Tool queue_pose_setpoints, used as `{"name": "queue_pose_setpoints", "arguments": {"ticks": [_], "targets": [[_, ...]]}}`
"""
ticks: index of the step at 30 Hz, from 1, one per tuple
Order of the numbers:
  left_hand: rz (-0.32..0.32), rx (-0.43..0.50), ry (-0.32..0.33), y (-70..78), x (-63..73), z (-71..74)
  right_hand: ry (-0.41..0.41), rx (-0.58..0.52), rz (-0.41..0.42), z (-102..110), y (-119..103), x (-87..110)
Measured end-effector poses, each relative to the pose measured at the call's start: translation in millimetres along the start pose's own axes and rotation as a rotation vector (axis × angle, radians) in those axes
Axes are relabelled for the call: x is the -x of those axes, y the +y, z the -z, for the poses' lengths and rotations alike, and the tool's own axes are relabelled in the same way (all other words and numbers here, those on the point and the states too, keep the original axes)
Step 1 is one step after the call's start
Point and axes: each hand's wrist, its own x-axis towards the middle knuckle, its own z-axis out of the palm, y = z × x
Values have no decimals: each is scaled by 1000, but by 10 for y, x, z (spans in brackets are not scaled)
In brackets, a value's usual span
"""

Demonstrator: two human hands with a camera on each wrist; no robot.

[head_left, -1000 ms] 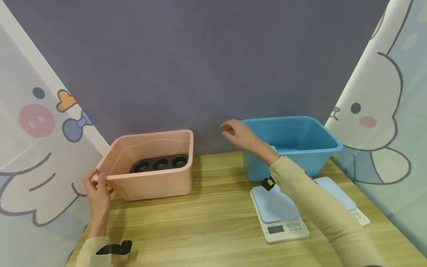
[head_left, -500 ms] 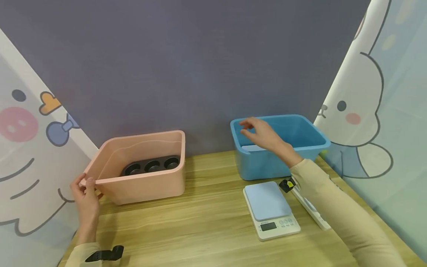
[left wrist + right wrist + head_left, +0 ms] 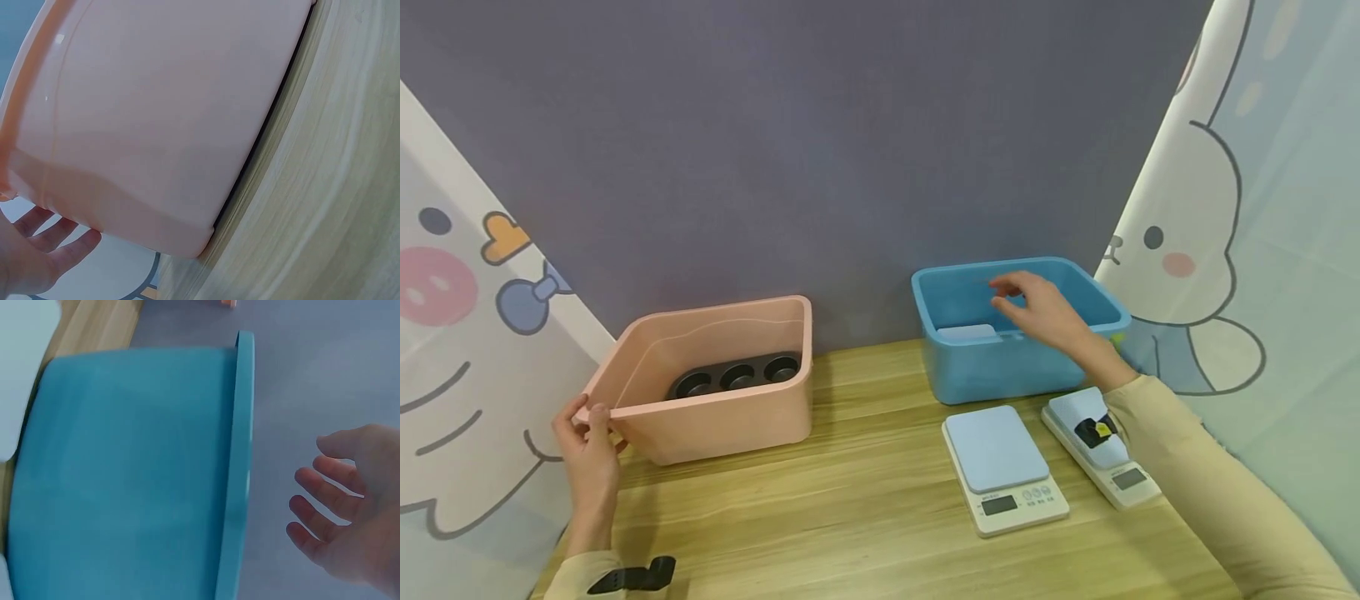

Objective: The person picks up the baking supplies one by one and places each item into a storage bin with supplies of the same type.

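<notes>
My left hand (image 3: pixel 589 458) holds the front left corner of a pink plastic bin (image 3: pixel 722 429), thumb and fingers about the rim. Seen from the left wrist, the fingertips (image 3: pixel 78 247) lie along the bin's outer wall. A dark muffin pan (image 3: pixel 737 377) with round cups sits inside this bin. My right hand (image 3: pixel 1041 315) hovers over a blue plastic bin (image 3: pixel 992 371), its fingers loosely bent and nothing in them. The right wrist view has that hand past the blue rim (image 3: pixel 240 450). In the blue bin lies a pale flat object (image 3: pixel 967 332), partly hidden by the front wall.
Two white kitchen scales with pale blue tops stand before the blue bin: one left (image 3: pixel 1003 454), one right (image 3: pixel 1131 483), partly covered by my right wrist strap (image 3: pixel 1096 431). A grey panel (image 3: pixel 820 167) rises behind the wooden table (image 3: pixel 790 517); printed cloth hangs at both sides.
My right hand has moved rightward from the blue bin's left side to above its middle. The left hand stays on the pink bin's corner. The head view has turned slightly right.
</notes>
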Motion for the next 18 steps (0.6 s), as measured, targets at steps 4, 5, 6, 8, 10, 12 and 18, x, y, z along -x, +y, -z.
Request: {"name": "queue_pose_setpoints", "arguments": {"ticks": [4, 5, 6, 8, 10, 12, 18], "targets": [[7, -6, -8, 30, 8, -30, 29, 19, -22, 91, 156, 156], [13, 0, -9, 33, 8, -35, 39, 21, -27, 113, 189, 191], [11, 2, -10, 34, 9, -38, 47, 23, -28, 132, 217, 222], [10, 4, -2, 33, 14, -40, 66, 27, -24, 166, 279, 271], [10, -4, 4, 24, 20, -30, 80, 30, -16, 202, 338, 309], [7, -27, 5, 20, 28, -21, 97, 34, -12, 240, 407, 345], [5, -81, 4, 32, 50, 8, 136, 10, -41, 369, 596, 508]]}}
